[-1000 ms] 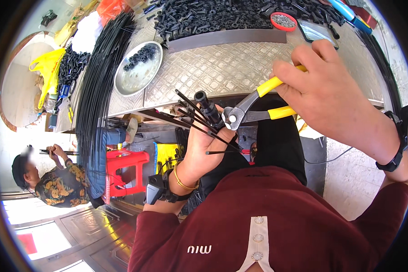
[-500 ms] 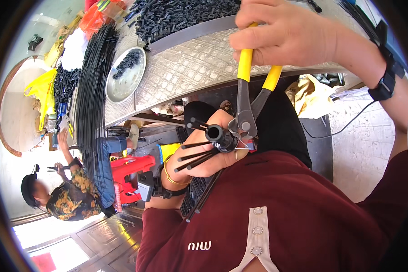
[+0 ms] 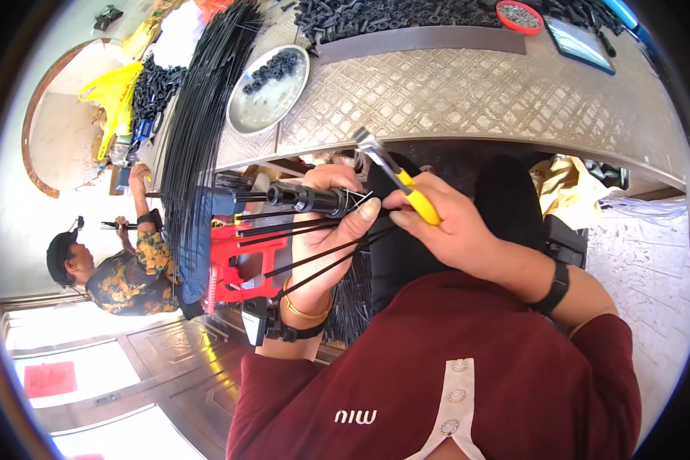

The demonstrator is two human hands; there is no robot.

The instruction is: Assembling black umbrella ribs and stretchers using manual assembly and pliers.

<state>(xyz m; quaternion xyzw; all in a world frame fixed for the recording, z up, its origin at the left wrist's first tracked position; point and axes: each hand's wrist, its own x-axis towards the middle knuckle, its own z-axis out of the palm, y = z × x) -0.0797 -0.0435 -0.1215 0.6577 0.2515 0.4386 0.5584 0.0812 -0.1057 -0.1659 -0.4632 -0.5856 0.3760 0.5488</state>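
Note:
My left hand [image 3: 307,247] is closed around a black tubular hub [image 3: 305,198], its open end facing left. Several thin black rods [image 3: 290,228] fan out from it; together they look like part of an umbrella frame. Thin pale wire [image 3: 351,199] crosses at the hub's right end, by my left thumb. My right hand [image 3: 468,238] keeps yellow-handled pliers [image 3: 420,205] in its grip, their metal jaws pointing up and left, clear of the hub. The right thumb and forefinger come together close to the wire; whether they pinch it I cannot tell.
On the patterned bench [image 3: 437,92] lie a metal bowl [image 3: 241,119] of small black parts, a long bundle of black rods [image 3: 199,115], a grey strip [image 3: 422,43], a red dish [image 3: 519,28] and a flat screen [image 3: 580,47]. Left are a red stool [image 3: 245,287] and another person [image 3: 130,280].
The pliers have left the hub and been turned in my right hand, which has come down beside my left. The hub now lies sideways instead of facing up. The view has shifted.

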